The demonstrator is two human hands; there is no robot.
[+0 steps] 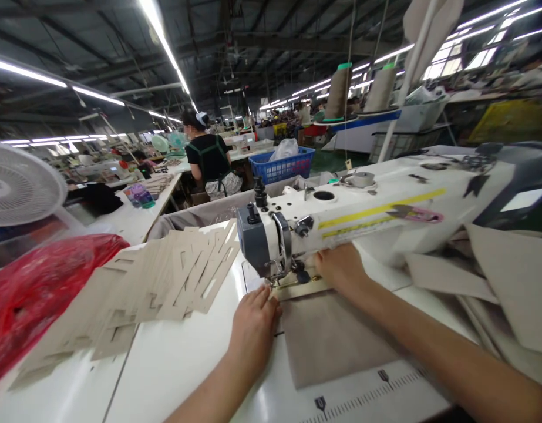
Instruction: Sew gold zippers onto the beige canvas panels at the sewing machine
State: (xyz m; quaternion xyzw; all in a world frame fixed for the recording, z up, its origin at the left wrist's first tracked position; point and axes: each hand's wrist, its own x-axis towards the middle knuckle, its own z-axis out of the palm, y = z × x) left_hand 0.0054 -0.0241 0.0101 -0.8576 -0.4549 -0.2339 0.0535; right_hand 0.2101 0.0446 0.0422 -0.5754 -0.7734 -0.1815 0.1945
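Note:
A taupe fabric panel (335, 338) lies flat on the white sewing table, its far edge under the needle area of a white sewing machine (367, 214). A paler strip (303, 288) runs along that edge, with a small brass-coloured part on it. My left hand (255, 320) is at the panel's left edge, fingers together and closed on it beside the presser foot. My right hand (343, 267) reaches in under the machine arm, just right of the needle area. Its fingers are curled; their tips and whatever they hold are partly hidden.
Beige cut pieces with slots (165, 276) lie fanned at left, beside a red plastic bag (54, 288) and a white fan (24, 185). More fabric pieces (508, 282) are piled at right. Thread cones (339, 94) stand behind. A co-worker (211, 155) and a blue basket (282, 167) are farther back.

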